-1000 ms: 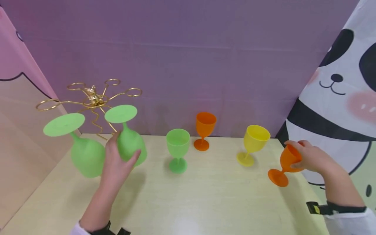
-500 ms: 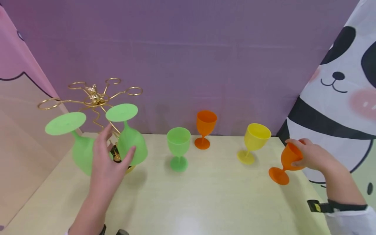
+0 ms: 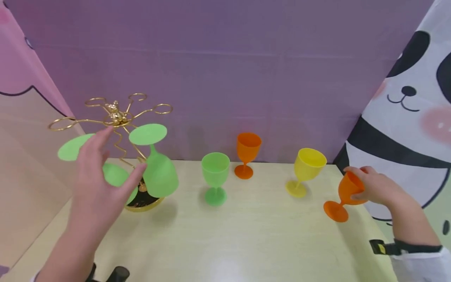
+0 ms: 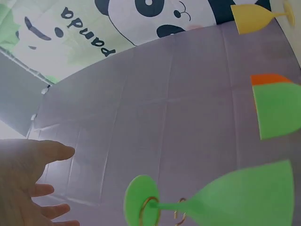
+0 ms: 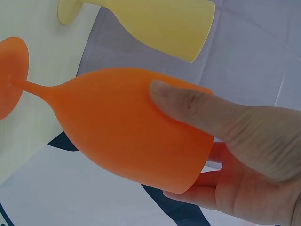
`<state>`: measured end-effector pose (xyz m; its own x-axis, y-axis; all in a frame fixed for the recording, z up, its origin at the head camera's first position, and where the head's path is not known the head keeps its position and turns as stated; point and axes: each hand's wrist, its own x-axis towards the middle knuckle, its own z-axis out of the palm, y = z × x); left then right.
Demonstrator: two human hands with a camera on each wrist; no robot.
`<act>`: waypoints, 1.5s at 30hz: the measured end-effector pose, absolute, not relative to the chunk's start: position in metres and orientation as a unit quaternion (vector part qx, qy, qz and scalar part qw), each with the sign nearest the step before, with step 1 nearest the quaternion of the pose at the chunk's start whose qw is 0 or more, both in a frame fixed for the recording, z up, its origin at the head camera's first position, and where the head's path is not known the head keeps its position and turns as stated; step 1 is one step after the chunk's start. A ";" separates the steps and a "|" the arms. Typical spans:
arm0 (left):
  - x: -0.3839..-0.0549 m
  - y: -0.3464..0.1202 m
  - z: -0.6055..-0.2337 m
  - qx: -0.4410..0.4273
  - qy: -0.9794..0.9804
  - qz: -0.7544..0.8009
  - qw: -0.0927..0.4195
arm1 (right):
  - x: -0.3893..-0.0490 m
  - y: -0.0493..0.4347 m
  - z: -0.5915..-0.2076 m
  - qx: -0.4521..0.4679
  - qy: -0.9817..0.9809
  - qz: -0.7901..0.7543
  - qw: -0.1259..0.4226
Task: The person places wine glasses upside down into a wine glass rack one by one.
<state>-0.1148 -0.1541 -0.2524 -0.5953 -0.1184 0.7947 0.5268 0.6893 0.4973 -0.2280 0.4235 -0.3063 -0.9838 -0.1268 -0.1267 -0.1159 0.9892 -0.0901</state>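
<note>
My left hand (image 3: 93,188) is open with fingers spread, in front of a gold wire rack (image 3: 119,121) topped by a small bear figure. Two green goblets hang upside down by their feet from it. One green goblet (image 3: 161,174) shows whole to the right of my thumb; the other goblet's foot (image 3: 72,149) shows at left, its bowl partly behind my fingers. In the left wrist view nothing is between the fingers (image 4: 56,151). At the right, my right hand (image 3: 378,190) grips an orange goblet (image 5: 127,122) by its bowl, thumb on the near side and fingers behind, the goblet tilted.
Across the table (image 3: 225,243) stand an upright green goblet (image 3: 215,168), an orange goblet (image 3: 248,147) farther back and a yellow goblet (image 3: 310,164). Behind rises a purple cloth wall (image 3: 218,78), with a panda-print cloth (image 3: 398,133) at right.
My left hand has moved left and nearer, away from the hanging green goblets, its fingers spreading. The right hand keeps its hold on the orange goblet, nearly still.
</note>
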 end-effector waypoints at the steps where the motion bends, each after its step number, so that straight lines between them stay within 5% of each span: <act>1: -0.114 -0.156 -0.248 -0.125 -0.816 -0.370 0.425 | -0.228 0.424 -0.306 -0.059 0.995 -0.043 0.068; 10: -0.123 -0.191 -0.213 -0.066 -0.867 -0.377 0.320 | -0.226 0.424 -0.308 -0.055 0.995 -0.049 0.072; 19: -0.151 -0.217 -0.179 -0.062 -0.914 -0.292 0.275 | -0.226 0.424 -0.309 -0.056 0.995 -0.047 0.074; 32: -0.203 -0.214 -0.128 -0.030 -0.965 -0.220 0.139 | -0.225 0.423 -0.311 -0.059 0.995 -0.046 0.072; 45: -0.252 -0.212 -0.117 -0.008 -0.987 -0.162 0.019 | -0.226 0.422 -0.312 -0.057 0.995 -0.048 0.070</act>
<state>-0.2517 -0.2116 -0.1173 -0.9991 0.0098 0.0406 0.0223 0.9473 0.3196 -0.2264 0.4216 -0.3116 -0.9836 -0.1205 -0.1343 -0.1070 0.9888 -0.1038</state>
